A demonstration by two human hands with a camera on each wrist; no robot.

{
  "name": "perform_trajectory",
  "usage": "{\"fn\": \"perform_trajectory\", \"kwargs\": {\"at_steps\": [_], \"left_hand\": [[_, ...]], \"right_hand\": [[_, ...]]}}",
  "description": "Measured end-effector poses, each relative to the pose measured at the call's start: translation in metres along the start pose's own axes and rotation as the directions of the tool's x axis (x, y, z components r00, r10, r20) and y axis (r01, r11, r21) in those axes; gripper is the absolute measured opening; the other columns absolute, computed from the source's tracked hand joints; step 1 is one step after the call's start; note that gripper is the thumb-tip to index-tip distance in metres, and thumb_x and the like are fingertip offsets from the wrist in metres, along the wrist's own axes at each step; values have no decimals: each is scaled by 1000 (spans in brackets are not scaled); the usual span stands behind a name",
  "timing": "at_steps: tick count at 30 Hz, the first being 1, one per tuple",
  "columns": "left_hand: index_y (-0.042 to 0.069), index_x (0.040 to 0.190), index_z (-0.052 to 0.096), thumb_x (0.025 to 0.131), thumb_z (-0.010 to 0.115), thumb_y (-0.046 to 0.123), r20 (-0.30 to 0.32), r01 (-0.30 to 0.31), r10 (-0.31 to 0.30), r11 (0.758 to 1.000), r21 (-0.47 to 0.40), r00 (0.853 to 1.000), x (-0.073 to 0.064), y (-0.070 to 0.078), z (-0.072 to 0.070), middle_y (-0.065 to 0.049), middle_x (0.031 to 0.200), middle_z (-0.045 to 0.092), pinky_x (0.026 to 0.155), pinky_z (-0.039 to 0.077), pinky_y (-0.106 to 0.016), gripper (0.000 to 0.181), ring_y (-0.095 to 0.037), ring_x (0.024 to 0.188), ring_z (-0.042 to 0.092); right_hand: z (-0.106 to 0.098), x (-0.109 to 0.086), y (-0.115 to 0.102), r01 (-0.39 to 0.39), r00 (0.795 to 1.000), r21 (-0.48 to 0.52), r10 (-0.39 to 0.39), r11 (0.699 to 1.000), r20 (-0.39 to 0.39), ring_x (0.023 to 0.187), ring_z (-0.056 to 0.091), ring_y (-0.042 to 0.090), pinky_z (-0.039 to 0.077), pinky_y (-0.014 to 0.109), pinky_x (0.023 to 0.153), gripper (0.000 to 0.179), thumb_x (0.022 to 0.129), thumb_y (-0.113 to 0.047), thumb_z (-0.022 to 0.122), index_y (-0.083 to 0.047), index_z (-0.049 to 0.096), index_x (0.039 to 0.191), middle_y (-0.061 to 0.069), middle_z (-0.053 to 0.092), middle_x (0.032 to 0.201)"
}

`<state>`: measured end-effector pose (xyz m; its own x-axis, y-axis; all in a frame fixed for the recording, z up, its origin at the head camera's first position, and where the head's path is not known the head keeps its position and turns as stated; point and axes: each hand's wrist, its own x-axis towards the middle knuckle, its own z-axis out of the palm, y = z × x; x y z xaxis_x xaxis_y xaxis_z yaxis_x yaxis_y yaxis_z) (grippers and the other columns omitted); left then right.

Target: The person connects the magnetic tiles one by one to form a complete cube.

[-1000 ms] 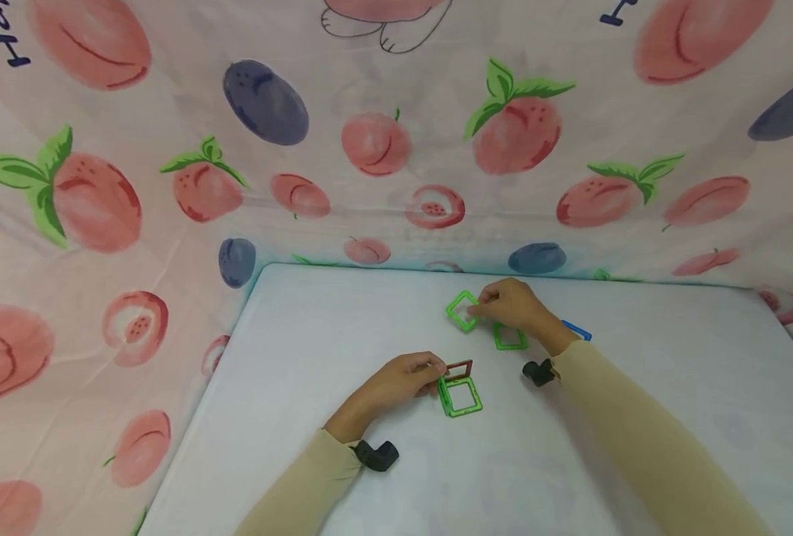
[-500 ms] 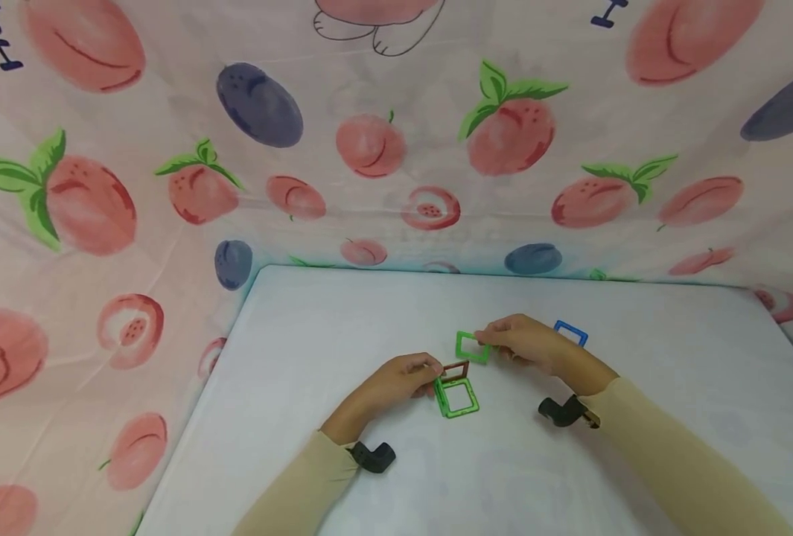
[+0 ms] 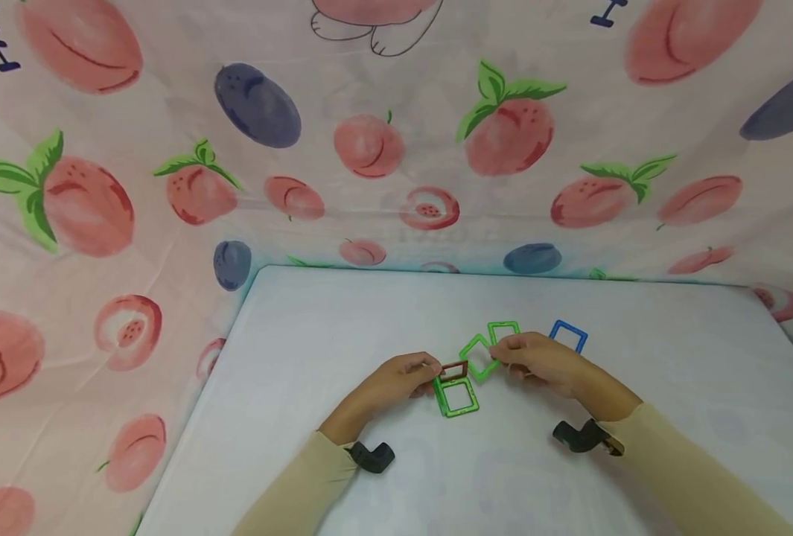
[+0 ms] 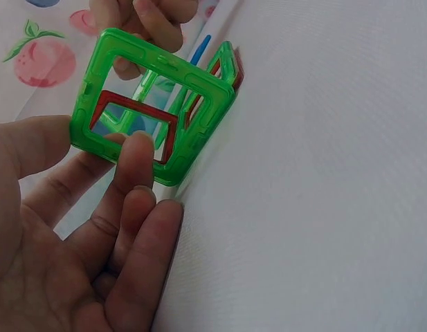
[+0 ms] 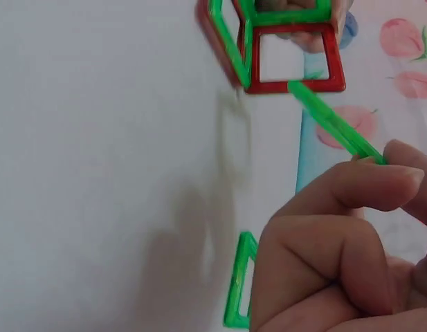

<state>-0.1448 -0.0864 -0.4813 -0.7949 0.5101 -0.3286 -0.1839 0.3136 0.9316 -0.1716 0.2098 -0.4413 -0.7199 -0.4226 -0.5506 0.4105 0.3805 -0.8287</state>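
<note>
In the head view my left hand (image 3: 406, 376) pinches the left side of a small joined structure of green and red square magnetic tiles standing on the table. Up close in the left wrist view, the thumb and fingers grip a green open-framed tile (image 4: 165, 64), with a red tile (image 4: 133, 104) behind it. My right hand (image 3: 543, 363) pinches a loose green magnetic tile (image 3: 471, 344) by one corner, just behind and right of the structure. Seen nearly edge-on in the right wrist view, this green tile (image 5: 331, 121) points toward the structure's red tile (image 5: 335, 62).
Another green tile (image 3: 503, 324) lies on the white table (image 3: 302, 313) behind my right hand, partly hidden by it. Farther right is a blue tile (image 3: 581, 342), also partly covered. A fruit-print cloth (image 3: 369, 216) hangs along the table's back and left.
The right hand has brought the loose green tile nearer to the structure and turned it cornerwise. The other green tile and the blue tile show more now. My left hand stays in place.
</note>
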Motion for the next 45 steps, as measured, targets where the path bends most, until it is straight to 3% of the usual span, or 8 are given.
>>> {"fn": "perform_trajectory", "kwargs": {"at_steps": [5,14,20,27,45], "left_hand": [[18,112,73,104,58,41,-9,-5,5,1000,2,1000,-1,2,0,-7,90,71,76,44,-27,28,-14,82,56],[16,112,73,104,58,40,-13,2,-2,1000,0,1000,0,2,2,-7,87,70,75,44,-27,29,-13,79,54],[14,113,72,104,58,40,-13,-8,8,1000,6,1000,2,4,3,-9,88,71,74,44,-26,31,-13,78,54],[13,112,73,104,59,39,-25,12,-12,1000,-3,1000,1,5,3,-11,88,72,75,44,-27,30,-14,79,55],[18,111,74,104,59,40,-21,11,-12,1000,0,1000,0,1,3,-7,87,72,73,43,-26,28,-12,77,54]], "right_hand": [[4,-2,1,33,999,49,-34,998,20,58,39,11,28,24,49,25,103,-29,63,-4,64,102,-3,48,71],[16,1,8,58,997,-56,-55,997,49,59,38,14,29,24,50,35,102,-29,64,4,63,113,-2,45,71],[20,2,9,74,997,-121,-72,990,24,54,36,11,29,24,48,35,102,-33,63,0,71,111,-2,45,67],[26,3,15,46,999,-120,-49,992,-17,59,40,15,31,24,50,33,99,-33,67,-2,74,108,-2,46,68],[36,-8,21,50,998,-73,-48,996,29,59,42,14,29,24,50,33,99,-31,68,2,70,99,-3,51,68]]}}
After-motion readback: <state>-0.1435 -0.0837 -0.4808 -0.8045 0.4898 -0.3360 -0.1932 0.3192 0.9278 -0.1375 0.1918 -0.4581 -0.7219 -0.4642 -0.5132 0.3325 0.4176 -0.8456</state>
